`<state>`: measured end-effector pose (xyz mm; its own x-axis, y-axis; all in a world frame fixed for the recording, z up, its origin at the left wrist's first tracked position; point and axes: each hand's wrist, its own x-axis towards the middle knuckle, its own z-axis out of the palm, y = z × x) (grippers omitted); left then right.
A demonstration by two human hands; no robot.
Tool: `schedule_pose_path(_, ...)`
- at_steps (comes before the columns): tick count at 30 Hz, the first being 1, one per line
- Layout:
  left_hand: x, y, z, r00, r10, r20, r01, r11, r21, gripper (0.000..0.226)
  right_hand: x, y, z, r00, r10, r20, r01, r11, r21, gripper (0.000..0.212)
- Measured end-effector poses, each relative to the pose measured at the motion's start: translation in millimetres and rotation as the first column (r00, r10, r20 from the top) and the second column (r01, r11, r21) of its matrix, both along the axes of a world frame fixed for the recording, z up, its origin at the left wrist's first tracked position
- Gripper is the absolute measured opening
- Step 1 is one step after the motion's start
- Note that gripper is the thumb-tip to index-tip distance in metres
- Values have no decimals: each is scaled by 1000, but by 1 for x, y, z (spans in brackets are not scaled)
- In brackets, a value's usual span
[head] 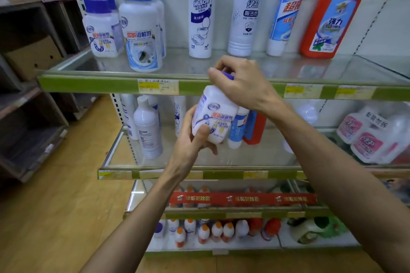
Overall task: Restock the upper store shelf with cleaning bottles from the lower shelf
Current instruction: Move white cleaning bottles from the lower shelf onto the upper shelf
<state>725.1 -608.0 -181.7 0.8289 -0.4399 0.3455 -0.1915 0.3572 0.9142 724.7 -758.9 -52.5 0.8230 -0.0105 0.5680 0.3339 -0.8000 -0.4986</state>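
One white jar (214, 117) is hanging in front of the upper shelf (106, 84), not yet placed: we are cupping its base with our left hand (195, 142), our right hand (241, 82) clasping its purple cap (228, 76). Lower-shelf bottles (147, 126) are waiting.

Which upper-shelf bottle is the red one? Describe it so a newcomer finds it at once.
Start at the upper shelf with its green front strip. Follow the row of tall bottles rightward to its end. The red bottle stands there, the only red one beside white and blue neighbours.
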Motion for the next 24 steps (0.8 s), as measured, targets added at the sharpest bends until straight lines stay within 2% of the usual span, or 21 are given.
schedule_pose_path(2,0,-5,7,998,38,43,-36,999,-41,95,1,-1,10,999,-34,24,35,999,-4,34)
schedule_pose_path(4,0,-8,14,1000,25,2,-24,995,-98,86,0,0,17,999,-22,37,22,1000,2,40)
schedule_pose_path(6,-3,-11,21,1000,-2,-25,-2,991,-130,91,0,-1,20,1000,-2,31,1,1000,22,45)
schedule_pose_path(8,-6,-13,23,999,-13,-41,8,992,-128,95,1,-3,21,1000,2,24,-3,1000,26,46)
schedule_pose_path(13,-13,-14,31,997,24,-72,-33,992,-122,83,6,-3,24,1000,28,14,-29,999,21,43)
schedule_pose_path(17,-11,-4,41,994,86,-69,-93,990,-108,97,13,6,34,996,86,1,-86,996,24,41)
schedule_pose_path(20,-5,18,49,992,121,-22,-122,990,-74,98,20,27,46,993,116,34,-117,993,12,38)
schedule_pose_path(22,0,37,56,983,182,18,-182,983,-11,89,26,44,53,990,127,64,-127,992,-7,36)
schedule_pose_path(24,9,59,62,964,249,94,-255,965,59,60,32,61,60,988,132,85,-131,991,-20,35)
